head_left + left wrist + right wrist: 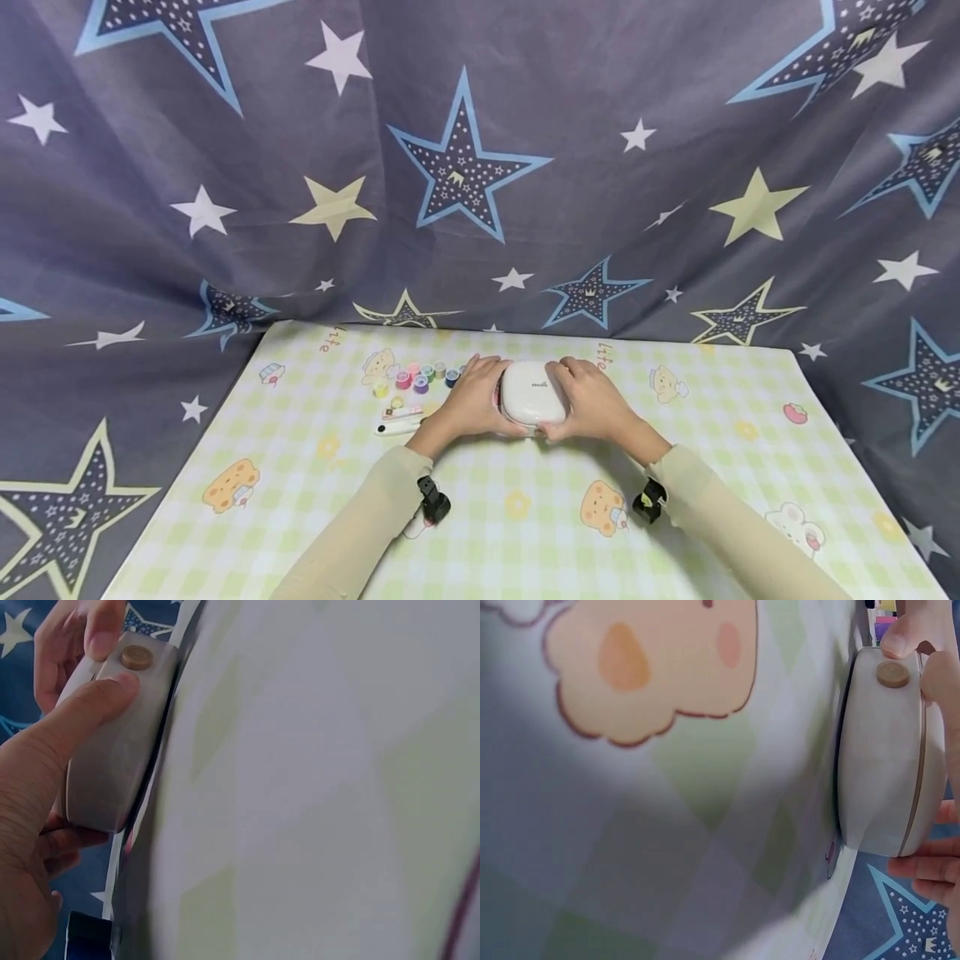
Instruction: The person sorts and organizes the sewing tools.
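Observation:
A white rounded-square case [535, 392] with small dark lettering on its lid sits low over the table between both hands. Its front side carries a round gold-brown button [137, 657], and a thin brown seam runs along that side. My left hand [474, 398] grips the case's left side, with the thumb at the front near the button and fingers round the back. On the right side my right hand [596, 404] holds it the same way, its thumb close to the button in the right wrist view. The lid looks closed.
Several small coloured thread spools [403, 380] stand left of the case, partly behind the left hand. Nearer lie a small yellow ring-like item [397, 402], a pinkish flat piece [402, 412] and a white slim tool [397, 427] with a black dot. A starry curtain [465, 167] hangs behind the checked tablecloth [517, 542].

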### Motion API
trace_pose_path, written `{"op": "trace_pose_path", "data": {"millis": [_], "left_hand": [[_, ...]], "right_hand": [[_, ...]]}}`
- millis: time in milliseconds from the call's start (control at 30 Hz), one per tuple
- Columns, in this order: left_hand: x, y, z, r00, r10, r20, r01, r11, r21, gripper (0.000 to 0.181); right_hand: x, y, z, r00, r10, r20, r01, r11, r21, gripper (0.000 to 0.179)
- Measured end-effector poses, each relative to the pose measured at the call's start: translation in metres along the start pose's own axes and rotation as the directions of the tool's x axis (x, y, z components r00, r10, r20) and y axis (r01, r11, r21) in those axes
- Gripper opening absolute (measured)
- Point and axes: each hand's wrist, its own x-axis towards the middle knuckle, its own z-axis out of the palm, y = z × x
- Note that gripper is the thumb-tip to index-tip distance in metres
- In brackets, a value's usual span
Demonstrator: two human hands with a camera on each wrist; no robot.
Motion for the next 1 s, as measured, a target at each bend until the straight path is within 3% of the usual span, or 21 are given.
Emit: {"op": "trace_pose_path", "data": {"millis": [400, 700, 1000], "left_hand": [[0.0051, 0.0022, -0.0021, 0.999, -0.034, 0.017, 0.034, 0.999, 0.020, 0.114], [0.0058, 0.0036, -0.0039, 0.998, -0.051, 0.042, 0.050, 0.999, 0.017, 0.113], [0.0051, 0.0039, -0.0049, 0.996, -0.051, 0.071, 0.049, 0.998, 0.027, 0.113]], "right_hand": [[0.0041, -0.0003, -0.0023, 1.000, 0.020, 0.019, -0.020, 1.000, -0.009, 0.097], [0.0045, 0.0011, -0.0037, 1.000, -0.015, -0.002, 0.015, 1.000, -0.024, 0.094], [0.0026, 0.0015, -0.0041, 0.999, -0.022, 0.027, 0.022, 1.000, -0.011, 0.094]]}}
